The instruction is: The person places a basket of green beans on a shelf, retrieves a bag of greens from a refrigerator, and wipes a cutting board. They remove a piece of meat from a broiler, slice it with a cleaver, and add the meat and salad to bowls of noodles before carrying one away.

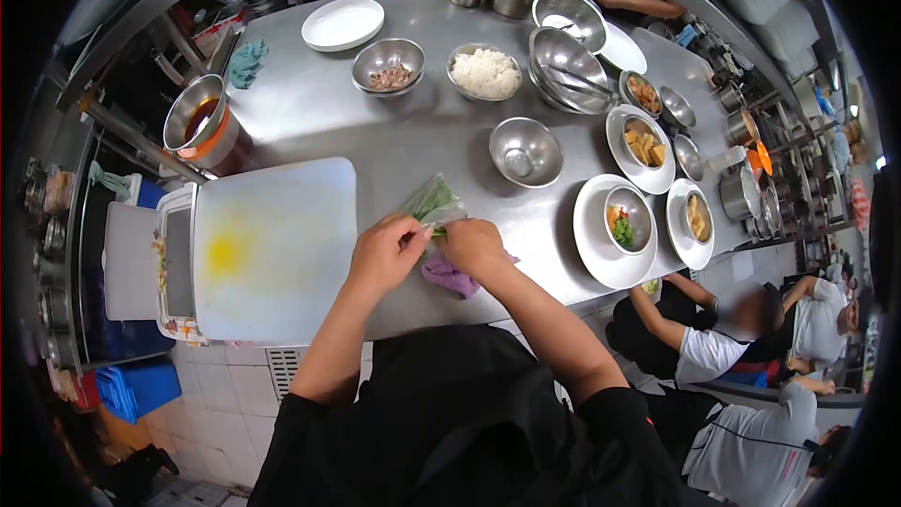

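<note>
My left hand (pixel 387 252) and my right hand (pixel 475 246) are close together over the steel table, both closed on a clear plastic bag of green leaves (pixel 432 199). The leaves point away from me, and some green stems show between my fingers. A purple cloth (pixel 449 274) lies crumpled just below my hands, partly under the right one. Left of my left hand is a white cutting board (pixel 291 244) with a yellow stain. Beyond my right hand sits a steel bowl (pixel 526 152) with nothing in it.
Across the table stand a bowl of white rice (pixel 485 73), a bowl of chopped pinkish pieces (pixel 390 75), a white plate (pixel 343 24) and stacked steel bowls (pixel 568 70). White plates (pixel 601 263) bearing food bowls line the right side. Co-workers (pixel 723 329) are at the right.
</note>
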Available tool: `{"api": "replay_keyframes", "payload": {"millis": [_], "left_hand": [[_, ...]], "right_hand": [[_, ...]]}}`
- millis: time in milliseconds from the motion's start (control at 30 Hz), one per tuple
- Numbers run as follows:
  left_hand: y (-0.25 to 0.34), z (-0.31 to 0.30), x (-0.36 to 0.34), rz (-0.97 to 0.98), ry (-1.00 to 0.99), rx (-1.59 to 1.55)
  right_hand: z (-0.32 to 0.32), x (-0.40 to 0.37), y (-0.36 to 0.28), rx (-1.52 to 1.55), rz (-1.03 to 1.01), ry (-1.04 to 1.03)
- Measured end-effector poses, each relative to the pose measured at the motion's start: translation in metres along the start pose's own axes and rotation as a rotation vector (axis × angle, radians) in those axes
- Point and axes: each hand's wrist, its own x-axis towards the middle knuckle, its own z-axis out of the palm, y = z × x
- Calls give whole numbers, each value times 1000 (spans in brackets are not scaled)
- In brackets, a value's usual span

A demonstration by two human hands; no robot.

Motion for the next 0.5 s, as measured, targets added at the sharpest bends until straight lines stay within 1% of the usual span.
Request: {"api": "replay_keyframes", "payload": {"millis": [67, 100, 133, 167, 233, 300, 333, 367, 400, 467, 500], "left_hand": [[-6, -5, -4, -23, -23, -44], [-11, -8, -4, -50, -49, -88], [-19, -7, -1, -48, -43, -93], [-32, -2, 2, -70, -4, -41], [-57, 12, 6, -89, 36, 11], [-72, 24, 10, 3, -43, 167], [-75, 27, 10, 13, -46, 168], [-75, 28, 10, -10, -36, 193], [-74, 30, 10, -33, -28, 218], [-77, 33, 9, -37, -17, 218], [-78, 34, 9, -54, -3, 219]], "right_hand": [[0, -1, 0, -25, 110, 7], [1, -2, 3, -30, 106, 11], [4, -3, 7, 32, 158, 69], [7, -3, 11, 94, 210, 126], [17, 4, 14, 144, 218, 145], [28, 15, 23, 199, 231, 175], [34, 21, 29, 342, 245, 143], [28, 22, 28, 485, 258, 113], [21, 19, 28, 485, 266, 122], [2, 3, 29, 709, 298, 70], [-6, -2, 29, 709, 306, 73]]}}
